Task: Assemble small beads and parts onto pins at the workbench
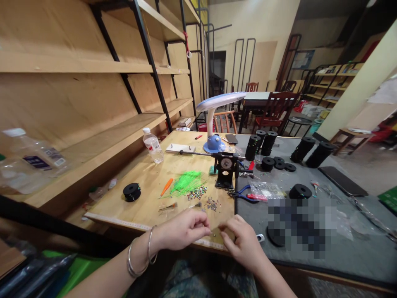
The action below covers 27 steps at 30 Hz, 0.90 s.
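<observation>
My left hand is at the front edge of the wooden table, its fingers curled and thumb pressed toward them. Facing it from the right is my right hand, fingers bent and thumb close to the index finger. Whatever either pinches is too small to make out. A tiny speck lies on the wood between them. Just beyond are a pile of small coloured beads, a heap of small metal pieces and a bundle of bright green strands. An orange-handled tool lies left of the strands.
A black hand-crank winder stands mid-table, near blue-handled pliers. Behind it is a blue-and-white lamp. Black spools stand on the grey mat; another spool sits left. A plastic bottle stands near the shelves.
</observation>
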Each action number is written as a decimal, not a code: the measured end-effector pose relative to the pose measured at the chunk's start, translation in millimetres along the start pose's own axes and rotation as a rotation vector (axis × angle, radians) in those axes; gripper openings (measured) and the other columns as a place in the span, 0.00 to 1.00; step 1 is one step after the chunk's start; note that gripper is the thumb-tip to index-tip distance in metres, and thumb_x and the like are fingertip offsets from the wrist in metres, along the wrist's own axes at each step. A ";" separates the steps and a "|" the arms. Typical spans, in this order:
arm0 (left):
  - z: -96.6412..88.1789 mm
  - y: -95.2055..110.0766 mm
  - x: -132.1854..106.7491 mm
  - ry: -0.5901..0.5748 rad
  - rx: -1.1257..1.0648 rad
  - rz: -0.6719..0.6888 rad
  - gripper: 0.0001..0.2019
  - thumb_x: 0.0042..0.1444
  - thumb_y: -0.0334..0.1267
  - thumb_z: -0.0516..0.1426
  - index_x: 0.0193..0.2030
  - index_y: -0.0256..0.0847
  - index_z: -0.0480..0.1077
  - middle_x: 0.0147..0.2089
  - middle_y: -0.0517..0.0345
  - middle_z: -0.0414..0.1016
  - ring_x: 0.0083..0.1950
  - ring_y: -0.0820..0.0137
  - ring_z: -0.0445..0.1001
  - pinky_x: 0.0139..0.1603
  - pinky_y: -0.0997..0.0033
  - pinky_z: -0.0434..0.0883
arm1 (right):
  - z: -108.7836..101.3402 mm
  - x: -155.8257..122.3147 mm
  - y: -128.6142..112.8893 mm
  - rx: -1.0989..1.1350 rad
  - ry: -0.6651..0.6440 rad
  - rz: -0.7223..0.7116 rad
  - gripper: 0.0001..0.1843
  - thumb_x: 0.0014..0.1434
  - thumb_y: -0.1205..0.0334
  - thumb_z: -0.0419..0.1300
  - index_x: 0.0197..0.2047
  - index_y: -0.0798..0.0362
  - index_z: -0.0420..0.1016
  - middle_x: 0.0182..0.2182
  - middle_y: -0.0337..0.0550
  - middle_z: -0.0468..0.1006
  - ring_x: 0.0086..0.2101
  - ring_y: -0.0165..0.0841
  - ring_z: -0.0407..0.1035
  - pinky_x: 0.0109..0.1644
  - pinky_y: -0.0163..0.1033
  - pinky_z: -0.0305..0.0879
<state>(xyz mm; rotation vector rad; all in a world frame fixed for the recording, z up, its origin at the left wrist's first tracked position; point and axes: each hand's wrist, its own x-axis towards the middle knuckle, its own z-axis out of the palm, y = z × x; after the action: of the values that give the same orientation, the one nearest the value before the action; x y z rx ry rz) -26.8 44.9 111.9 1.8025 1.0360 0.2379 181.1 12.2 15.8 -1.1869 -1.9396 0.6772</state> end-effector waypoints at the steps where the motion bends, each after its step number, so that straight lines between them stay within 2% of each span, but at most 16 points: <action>1: 1.1 0.9 1.7 -0.009 -0.012 0.008 0.09 0.55 0.40 0.54 0.28 0.38 0.68 0.19 0.69 0.54 0.22 0.76 0.52 0.22 0.76 0.50 | -1.9 0.9 -4.0 0.008 0.007 -0.003 0.10 0.55 0.68 0.57 0.39 0.49 0.76 0.32 0.44 0.78 0.36 0.39 0.66 0.39 0.40 0.59; 3: 2.4 1.3 5.1 -0.032 -0.036 0.036 0.10 0.56 0.41 0.54 0.29 0.38 0.68 0.20 0.68 0.55 0.23 0.76 0.53 0.23 0.76 0.51 | -3.0 2.8 -11.4 0.100 -0.004 0.042 0.12 0.56 0.67 0.57 0.44 0.50 0.76 0.29 0.42 0.76 0.32 0.37 0.66 0.37 0.39 0.60; 5: 2.7 1.0 8.0 -0.047 -0.039 0.055 0.10 0.56 0.42 0.53 0.30 0.38 0.67 0.21 0.68 0.55 0.24 0.76 0.53 0.23 0.76 0.51 | -0.6 4.6 -16.6 0.298 -0.075 0.137 0.12 0.58 0.64 0.55 0.45 0.51 0.75 0.24 0.38 0.72 0.26 0.32 0.64 0.32 0.37 0.59; 8: 1.9 0.8 9.9 -0.033 -0.036 0.053 0.10 0.56 0.41 0.53 0.30 0.38 0.67 0.22 0.67 0.57 0.25 0.75 0.54 0.24 0.76 0.52 | 6.2 6.7 -19.4 0.633 -0.172 0.263 0.10 0.60 0.59 0.54 0.40 0.53 0.74 0.24 0.37 0.73 0.22 0.28 0.60 0.27 0.34 0.57; 10: 1.1 0.2 10.1 -0.005 -0.033 0.038 0.09 0.55 0.40 0.54 0.29 0.38 0.67 0.22 0.67 0.57 0.25 0.75 0.54 0.24 0.76 0.52 | 9.6 7.8 -19.1 0.736 -0.169 0.303 0.10 0.59 0.56 0.55 0.34 0.54 0.72 0.24 0.38 0.75 0.21 0.27 0.59 0.26 0.33 0.55; 13: 0.3 -2.4 11.0 0.012 -0.025 -0.001 0.08 0.54 0.39 0.55 0.29 0.37 0.67 0.21 0.69 0.53 0.24 0.76 0.52 0.23 0.76 0.51 | 10.5 9.2 -18.8 0.755 -0.132 0.319 0.11 0.57 0.55 0.57 0.29 0.54 0.70 0.20 0.37 0.73 0.20 0.26 0.59 0.26 0.32 0.54; 18: 1.9 -6.3 15.0 -0.002 -0.026 0.002 0.08 0.53 0.40 0.54 0.29 0.37 0.66 0.21 0.69 0.54 0.25 0.76 0.53 0.24 0.76 0.52 | 9.2 11.2 -21.3 0.801 -0.148 0.348 0.13 0.55 0.53 0.59 0.28 0.54 0.69 0.18 0.34 0.69 0.19 0.27 0.59 0.27 0.33 0.56; 27: 1.4 -0.5 11.9 -0.031 -0.079 0.021 0.09 0.52 0.42 0.55 0.28 0.38 0.64 0.22 0.69 0.54 0.25 0.76 0.53 0.24 0.76 0.52 | 13.1 10.7 -17.4 0.692 -0.126 0.336 0.10 0.53 0.57 0.58 0.26 0.52 0.64 0.17 0.31 0.64 0.20 0.25 0.55 0.25 0.32 0.53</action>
<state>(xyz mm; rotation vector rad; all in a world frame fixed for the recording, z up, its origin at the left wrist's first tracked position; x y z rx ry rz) -18.9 52.9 107.4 1.7416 0.9730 0.2596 158.5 13.7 24.7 -1.0316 -1.4044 1.4836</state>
